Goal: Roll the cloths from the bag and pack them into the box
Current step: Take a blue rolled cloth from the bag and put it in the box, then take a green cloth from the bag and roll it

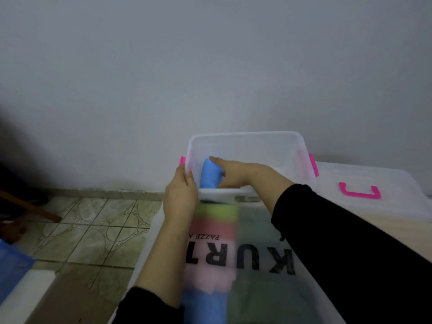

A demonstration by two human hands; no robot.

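a clear plastic box (247,139) with pink latches is seen standing against a pale wall, at the far end of a pale counter (416,232). a rolled blue cloth (210,174) is held upright inside the box, near its left wall, by the right hand (230,173); the fingers of that hand are wrapped round the roll, with the thumb laid over its top, so the roll is clamped. whether the roll's lower end touches the box floor cannot be told, as it is hidden by the near rim. the near-left corner of the box rim is gripped by the left hand (181,192), its fingers curled over the edge and closed on it. both forearms are covered by black sleeves further back.

just in front of the box, a clear plastic bag (264,258) printed with large black letters is laid flat, and a stack of folded cloths (214,249) in green, red, pink and blue bands is seen through it, blurred. to the right of the box, a clear lid (397,183) with a pink handle (360,192) is laid on the counter. patterned floor tiles (93,232) are seen to the left, below the counter.
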